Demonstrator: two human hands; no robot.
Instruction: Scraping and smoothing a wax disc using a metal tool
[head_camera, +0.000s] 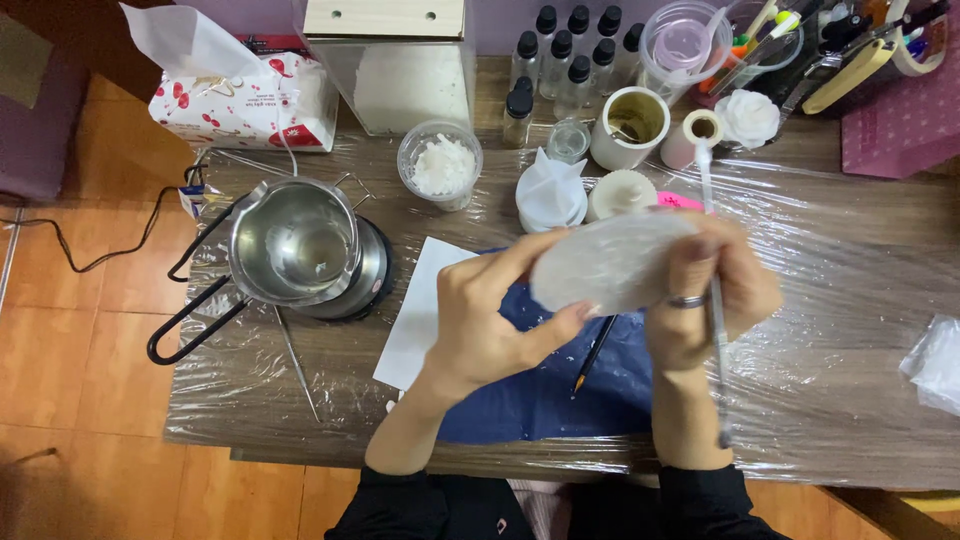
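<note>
- A pale, translucent white disc (612, 262) is held up above the middle of the table, over a dark blue cloth (560, 385), between both hands.
- The disc's left edge is gripped by the left hand (490, 320): its fingers are curled narrowly, with the thumb on the near edge and the other fingers behind.
- The disc's right edge is gripped by the right hand (712, 300), fingers closed over it; a ring is worn on 1 finger.
- A long, thin clear rod (716, 330) is also pinched in the right hand; it runs upright through the fist, its top reaching toward the cups and its lower end past the wrist.
- A slim brush (594, 355) is seen lying on the blue cloth, just under the disc.
- A white sheet of paper (420, 310) lies beside the cloth, partly tucked under it.
- To the left, a steel melting pot (293, 243) with black handles is set on a small round hotplate.
- Behind the hands, a clear cup of white flakes (441, 165), a white pleated mould (551, 190) and a cream mug (630, 126) are stood on the film-covered wooden table (850, 300).
- A tissue box (245, 100) is placed at the far left corner.
</note>
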